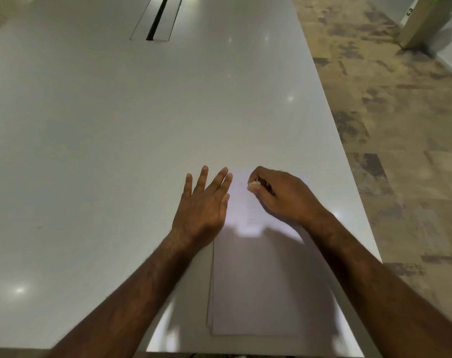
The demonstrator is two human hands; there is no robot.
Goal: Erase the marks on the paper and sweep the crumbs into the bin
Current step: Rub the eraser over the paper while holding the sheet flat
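Eraser (pixel 252 185) in right hand (pixel 279 196) on paper (pixel 258 280) (left hand (pixel 203 202) flat).

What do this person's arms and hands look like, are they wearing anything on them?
Nothing worn shows. The left hand and the right hand are bare, with no gloves, rings, watch or bracelets visible. Both forearms are bare right to the picture's lower edge, so no sleeves appear.

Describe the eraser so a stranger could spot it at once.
Start at the white table and find the paper near its right edge. At the sheet's far end, the right hand pinches the eraser: a small pale lump at the fingertips, the only thing held, while the left hand lies flat.
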